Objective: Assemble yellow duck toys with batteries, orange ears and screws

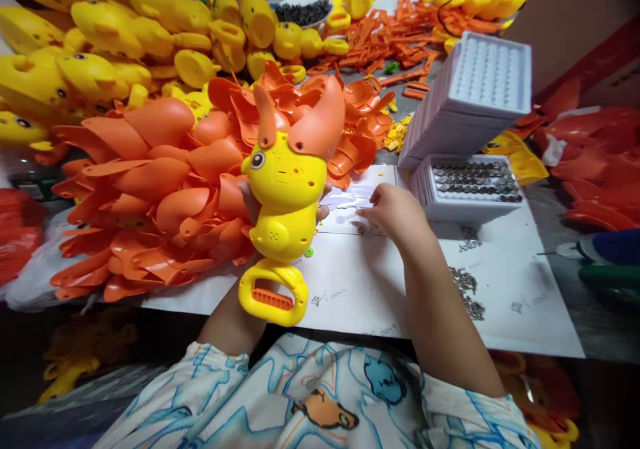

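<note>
My left hand [249, 202] is wrapped round the back of a yellow duck-like toy [285, 189], fingertips showing at both sides. The toy stands upright, with a big eye, screw holes, a speaker grille and a loop handle [274, 293] with an orange ridged trigger. Two orange flaps [320, 119] rise from its top. Over the white sheet, my right hand [395, 215] has its fingers bent together, tips at some small pale plastic strips [347, 209]. Whether anything is pinched in them is too small to make out.
Piles of orange flaps [170, 169] and yellow toy bodies [120, 29] lie left and behind. Stacked white trays [470, 95] stand at right, near a tray of dark round parts [475, 181]. Small screws [466, 292] lie on the white sheet [530, 302]. A blue-handled tool [607, 245] is at far right.
</note>
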